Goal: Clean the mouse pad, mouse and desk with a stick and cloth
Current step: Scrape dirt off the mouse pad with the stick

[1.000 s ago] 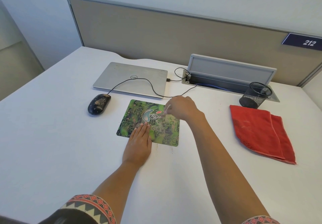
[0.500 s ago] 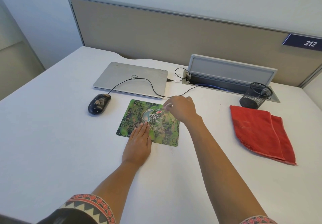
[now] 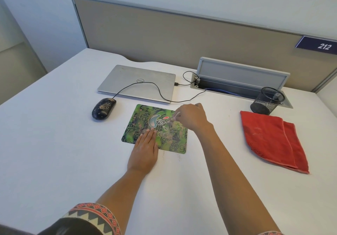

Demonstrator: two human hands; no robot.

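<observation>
So we're pressing our left hand (image 3: 144,152) flat, fingers straight, on the near edge of the green mouse pad (image 3: 135,125), which is lying mid-desk (image 3: 54,143). Our right hand (image 3: 192,118) is pinching the little stick (image 3: 176,115) in curled fingers, with the tip pointing down at the pad by the logo. The grubby black mouse (image 3: 103,108) is sitting just left of the pad. The red cloth (image 3: 269,139) is lying well off right, by a mesh pen cup (image 3: 267,100).
</observation>
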